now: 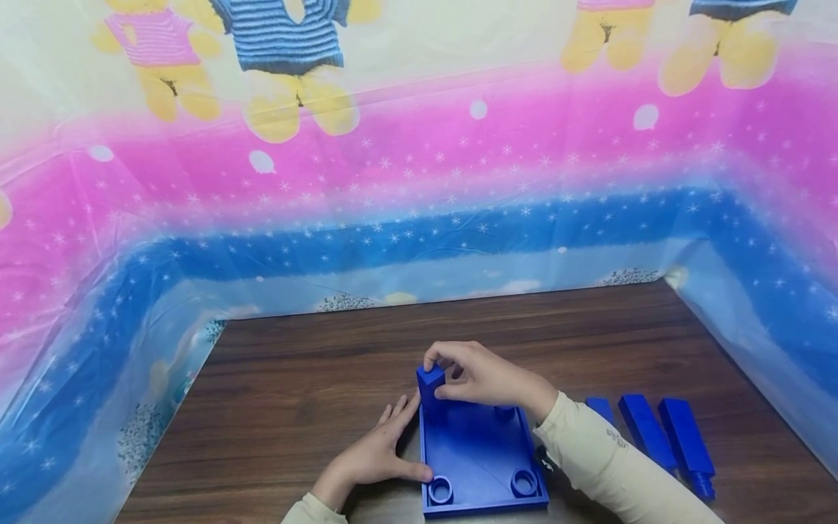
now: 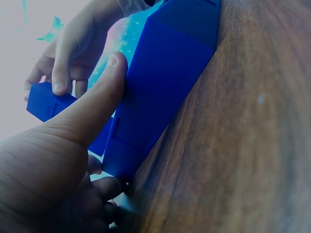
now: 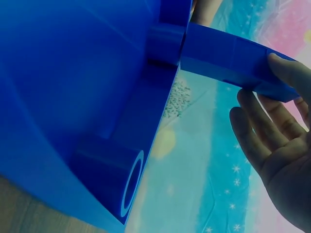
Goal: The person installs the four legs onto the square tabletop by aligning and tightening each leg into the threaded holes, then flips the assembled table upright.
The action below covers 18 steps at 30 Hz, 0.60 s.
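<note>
A blue plastic toy tabletop (image 1: 481, 455) lies underside up, with a raised rim and round sockets at its corners. My right hand (image 1: 487, 375) pinches the upper end of a square blue table leg (image 1: 431, 389) between thumb and fingers. The leg stands upright at the far left corner, its lower end over the socket there. Along the left side, my left hand (image 1: 376, 453) rests with spread fingers, its thumb against the rim near the front corner. In the right wrist view, an open round socket (image 3: 131, 182) shows at another corner.
Right of the tabletop lie more blue legs: one (image 1: 599, 409) partly behind the right sleeve, another (image 1: 647, 431) beside it, and a third (image 1: 687, 440) with its threaded end showing. A patterned cloth (image 1: 419, 218) hangs behind the brown wooden table (image 1: 294, 378).
</note>
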Available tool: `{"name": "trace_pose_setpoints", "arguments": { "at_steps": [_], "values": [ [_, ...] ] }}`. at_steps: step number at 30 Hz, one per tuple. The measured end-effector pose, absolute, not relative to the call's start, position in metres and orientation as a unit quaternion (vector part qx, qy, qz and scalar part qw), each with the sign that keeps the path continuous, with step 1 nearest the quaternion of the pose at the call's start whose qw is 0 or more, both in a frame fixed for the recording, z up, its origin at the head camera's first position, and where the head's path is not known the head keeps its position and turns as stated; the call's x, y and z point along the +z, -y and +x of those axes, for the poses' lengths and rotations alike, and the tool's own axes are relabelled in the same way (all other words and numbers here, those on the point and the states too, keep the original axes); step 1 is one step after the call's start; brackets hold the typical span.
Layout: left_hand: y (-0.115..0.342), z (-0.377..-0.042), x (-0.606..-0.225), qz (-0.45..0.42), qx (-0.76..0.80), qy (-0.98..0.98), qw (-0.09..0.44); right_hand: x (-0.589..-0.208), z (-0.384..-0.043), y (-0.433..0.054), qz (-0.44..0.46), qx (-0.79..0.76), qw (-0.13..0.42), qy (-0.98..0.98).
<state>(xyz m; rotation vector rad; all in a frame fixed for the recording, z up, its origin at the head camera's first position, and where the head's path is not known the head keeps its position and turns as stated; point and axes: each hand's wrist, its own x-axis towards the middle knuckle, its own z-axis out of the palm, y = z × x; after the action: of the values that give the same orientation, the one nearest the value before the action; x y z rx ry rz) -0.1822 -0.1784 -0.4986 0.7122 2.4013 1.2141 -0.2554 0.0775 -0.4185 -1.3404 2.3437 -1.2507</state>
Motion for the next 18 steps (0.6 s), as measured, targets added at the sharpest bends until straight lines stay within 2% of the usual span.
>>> {"name": "trace_pose_setpoints", "arguments": {
  "at_steps": [8, 18],
  "values": [
    [0.18, -0.182, -0.506, 0.258, 0.436, -0.847, 0.159, -0.42, -0.251, -0.075, -0.456, -0.398, 0.05, -0.794],
    [0.179, -0.182, -0.503, 0.263, 0.439, -0.844, 0.162, -0.415, -0.243, -0.071, -0.452, -0.353, 0.015, -0.819]
  ]
}}
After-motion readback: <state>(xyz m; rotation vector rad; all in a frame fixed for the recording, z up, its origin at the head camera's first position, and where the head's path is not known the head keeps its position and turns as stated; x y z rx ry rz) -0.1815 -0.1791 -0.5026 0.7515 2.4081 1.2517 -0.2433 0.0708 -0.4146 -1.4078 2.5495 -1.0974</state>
